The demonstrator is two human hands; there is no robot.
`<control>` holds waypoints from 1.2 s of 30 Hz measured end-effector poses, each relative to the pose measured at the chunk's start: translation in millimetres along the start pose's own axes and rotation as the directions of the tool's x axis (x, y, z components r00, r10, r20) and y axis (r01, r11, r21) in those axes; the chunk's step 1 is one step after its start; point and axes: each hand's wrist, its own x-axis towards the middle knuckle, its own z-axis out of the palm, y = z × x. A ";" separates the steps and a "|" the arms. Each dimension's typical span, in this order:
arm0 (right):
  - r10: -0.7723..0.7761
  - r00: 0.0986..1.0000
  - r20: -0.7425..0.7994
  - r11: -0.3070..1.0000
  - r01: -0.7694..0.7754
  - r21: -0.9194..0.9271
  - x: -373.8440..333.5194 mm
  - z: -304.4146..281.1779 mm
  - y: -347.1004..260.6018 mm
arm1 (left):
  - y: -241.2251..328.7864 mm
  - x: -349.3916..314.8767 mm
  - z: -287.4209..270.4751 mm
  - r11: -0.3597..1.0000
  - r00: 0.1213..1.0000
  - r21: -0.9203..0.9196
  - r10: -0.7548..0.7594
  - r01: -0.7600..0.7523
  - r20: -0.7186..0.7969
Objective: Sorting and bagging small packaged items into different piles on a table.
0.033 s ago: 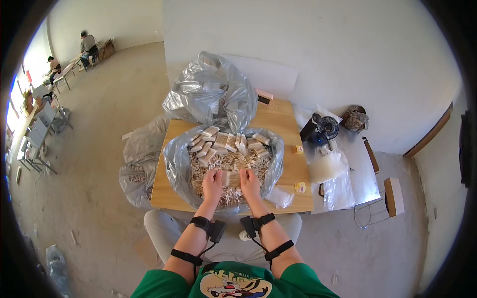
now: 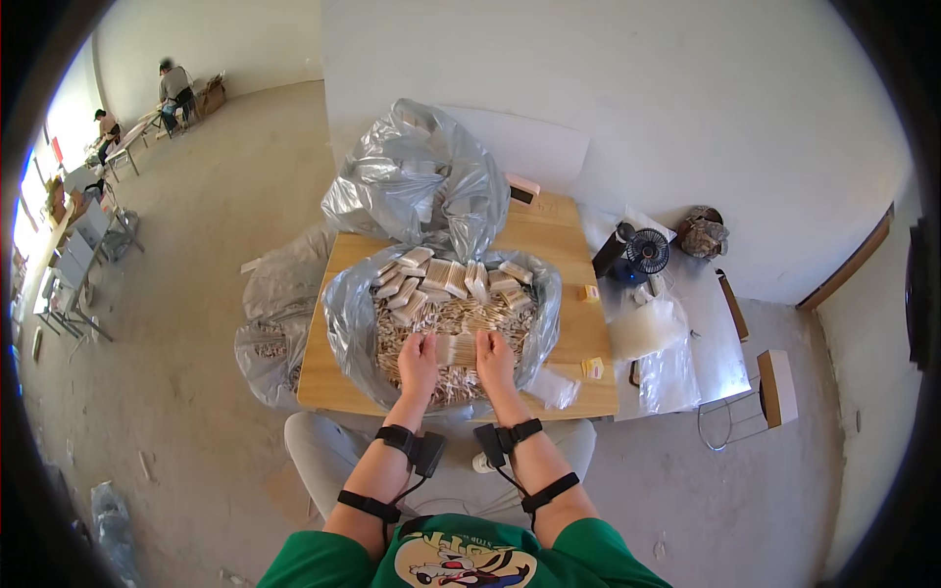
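Head view: the fingers of the bare left hand (image 2: 419, 367) and the bare right hand (image 2: 494, 365) close on opposite ends of one flat row of thin, pale wooden sticks (image 2: 456, 350), grasping it level between them; the exact set of the fingertips is too small to tell. The row is above a heap of loose, pale, white-tipped sticks (image 2: 392, 328) inside an open grey plastic bag (image 2: 345, 328). At the bag's far side lie flat, pale, rectangular packs of sticks (image 2: 456, 282), judged finished. Work is assessed as partway: one row in hand, a cluster of packs formed, a large loose quantity outstanding. Count: hands, two; rows held, one; packs, roughly a dozen, overlap preventing an exact figure; loose sticks, too many to count. Farther out, the pale wooden table (image 2: 559, 240) also bears one bulging grey plastic bag (image 2: 417, 186) behind the open one, two small yellow-and-white cards (image 2: 592, 368) near its right edge, and clear plastic film (image 2: 556, 392) at the near right corner. One black fan (image 2: 647, 252) stands on the adjoining surface to the right.
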 end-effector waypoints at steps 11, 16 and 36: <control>0.015 1.000 -0.010 0.999 -0.015 -0.045 5.6 11.8 9.1 | -21.2 12.5 -3.6 0.997 0.998 -0.040 -0.059 0.059 0.011; 0.144 0.987 0.070 0.987 -0.138 -0.081 21.0 6.0 10.3 | -34.2 25.0 -13.2 0.998 1.000 0.068 -0.004 0.005 -0.019; -0.070 0.938 0.340 0.913 -0.077 0.400 3.3 20.4 -6.2 | 20.7 52.2 -41.2 0.936 0.967 0.247 0.236 -0.252 0.092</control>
